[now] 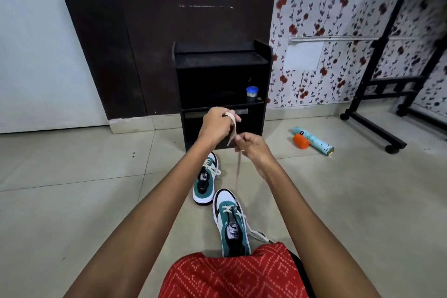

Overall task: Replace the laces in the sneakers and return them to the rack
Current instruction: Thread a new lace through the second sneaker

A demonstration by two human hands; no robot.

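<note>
Two green, white and black sneakers lie on the tiled floor. The far sneaker (205, 180) lies in front of the black shoe rack (221, 94); the near sneaker (231, 222) lies by my red-clad knee, partly laced, with loose lace ends trailing to its right. Both hands are raised above the sneakers, in front of the rack. My left hand (216, 124) holds the upper end of a cream lace (232, 134), which loops over its fingers. My right hand (254, 150) pinches the same lace lower down. The lace hangs down from there toward the near sneaker.
A small blue-lidded jar (252, 92) stands on the rack's middle shelf. A light blue tube (314, 141) and an orange cap (300, 141) lie on the floor to the right. A black wheeled stand (377, 126) fills the right side. Dark panel and floral wall behind.
</note>
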